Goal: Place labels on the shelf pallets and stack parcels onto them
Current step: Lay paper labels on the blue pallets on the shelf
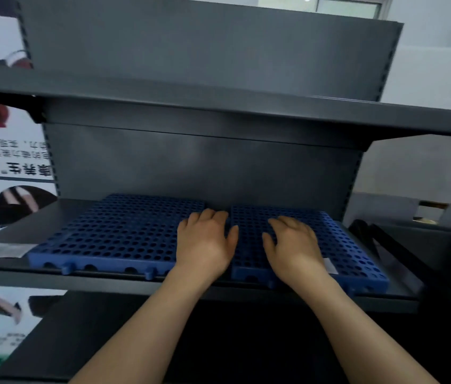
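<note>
Two blue perforated plastic pallets lie side by side on the middle grey shelf (2, 275). The left pallet (113, 234) reaches the shelf's front edge. My left hand (205, 242) rests flat on its right end, fingers spread. My right hand (295, 248) lies flat on the right pallet (349, 253), fingers pointing to the back panel. A small white label (329, 266) shows on the right pallet just right of my right wrist. A pale flat label sheet (0, 250) lies on the shelf at the far left. No parcel is in view.
An upper grey shelf (218, 106) overhangs the pallets at head height. A dark lower shelf (86, 336) lies below. A printed poster (8, 162) covers the wall at left. Dark brackets (379, 239) lean to the right of the shelf.
</note>
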Available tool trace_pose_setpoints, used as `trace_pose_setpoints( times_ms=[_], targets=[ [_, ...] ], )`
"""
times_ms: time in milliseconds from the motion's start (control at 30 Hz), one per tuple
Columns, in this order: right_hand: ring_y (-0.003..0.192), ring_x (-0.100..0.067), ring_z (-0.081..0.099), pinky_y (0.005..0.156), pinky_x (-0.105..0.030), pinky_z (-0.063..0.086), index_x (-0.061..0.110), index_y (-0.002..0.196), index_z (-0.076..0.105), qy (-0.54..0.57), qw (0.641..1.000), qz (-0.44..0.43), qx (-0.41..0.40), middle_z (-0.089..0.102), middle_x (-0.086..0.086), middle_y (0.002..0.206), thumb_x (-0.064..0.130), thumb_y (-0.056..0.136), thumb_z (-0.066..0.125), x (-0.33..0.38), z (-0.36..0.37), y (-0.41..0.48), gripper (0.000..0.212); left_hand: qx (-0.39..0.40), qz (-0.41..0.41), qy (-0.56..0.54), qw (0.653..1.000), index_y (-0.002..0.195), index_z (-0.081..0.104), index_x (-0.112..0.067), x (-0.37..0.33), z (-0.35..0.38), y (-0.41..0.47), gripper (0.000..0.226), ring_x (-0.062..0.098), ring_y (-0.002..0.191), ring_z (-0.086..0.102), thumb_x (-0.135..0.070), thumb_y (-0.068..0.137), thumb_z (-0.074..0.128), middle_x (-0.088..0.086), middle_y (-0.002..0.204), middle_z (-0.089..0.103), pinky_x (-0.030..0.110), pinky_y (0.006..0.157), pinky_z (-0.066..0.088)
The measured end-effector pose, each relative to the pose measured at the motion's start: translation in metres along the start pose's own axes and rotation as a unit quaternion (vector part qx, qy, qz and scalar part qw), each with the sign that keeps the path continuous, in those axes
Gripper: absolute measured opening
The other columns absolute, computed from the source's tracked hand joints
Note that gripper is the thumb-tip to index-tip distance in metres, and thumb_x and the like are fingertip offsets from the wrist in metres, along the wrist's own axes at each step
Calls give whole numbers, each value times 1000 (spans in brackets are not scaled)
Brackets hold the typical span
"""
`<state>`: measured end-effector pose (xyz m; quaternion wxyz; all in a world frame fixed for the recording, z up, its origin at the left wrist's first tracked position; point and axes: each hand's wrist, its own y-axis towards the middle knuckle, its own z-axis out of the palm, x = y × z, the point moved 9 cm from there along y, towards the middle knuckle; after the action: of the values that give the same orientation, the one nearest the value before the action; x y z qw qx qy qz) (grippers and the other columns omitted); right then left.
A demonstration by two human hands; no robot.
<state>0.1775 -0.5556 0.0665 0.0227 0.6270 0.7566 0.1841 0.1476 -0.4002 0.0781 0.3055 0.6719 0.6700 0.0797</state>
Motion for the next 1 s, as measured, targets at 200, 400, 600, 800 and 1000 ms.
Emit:
trace_pose_setpoints(
  times_ms=[200, 400, 600, 800, 1000],
  targets=[
    [144, -20, 23, 121, -38, 7, 18, 149, 33, 22, 996, -84, 18, 29, -2, 157, 37, 104, 29, 107, 31, 16, 49, -17, -49, 55, 997, 131, 54, -23, 110, -39, -12, 44, 26, 120, 48, -47, 97, 39, 0, 131, 56, 35, 97, 34],
    [141, -21, 30, 119, -43, 16, 16, 147, 36, 45, 989, -137, 30, 39, -2, 152, 37, 103, 31, 219, 61, 28, 49, -52, -67, 94, 992, 85, 75, -15, 216, -86, -23, 37, 35, 74, 65, -42, 81, 50, 6, 82, 70, 39, 64, 48],
    [139, -19, 33, 120, -42, 15, 16, 145, 40, 62, 980, -184, 53, 43, -1, 148, 35, 103, 33, 332, 90, 33, 46, -27, -129, 127, 983, 108, 67, -26, 326, -127, -33, 35, 30, 101, 59, -46, 89, 45, 2, 106, 66, 34, 80, 43],
    [132, -16, 40, 118, -37, 17, 16, 134, 55, 86, 967, -228, 71, 54, 2, 137, 28, 103, 37, 414, 130, 28, 38, -24, -145, 104, 984, 109, 67, -24, 414, -143, -42, 28, 28, 102, 59, -36, 91, 50, 0, 108, 66, 33, 80, 43],
    [136, -21, 35, 120, -39, 13, 15, 88, 65, 15, 966, -216, 140, 64, -2, 117, 19, 100, 37, 444, 173, 20, 30, 49, -199, 44, 978, 105, 67, -19, 476, -121, -44, 32, 26, 100, 61, -43, 95, 47, 5, 108, 65, 32, 77, 46]
  ],
)
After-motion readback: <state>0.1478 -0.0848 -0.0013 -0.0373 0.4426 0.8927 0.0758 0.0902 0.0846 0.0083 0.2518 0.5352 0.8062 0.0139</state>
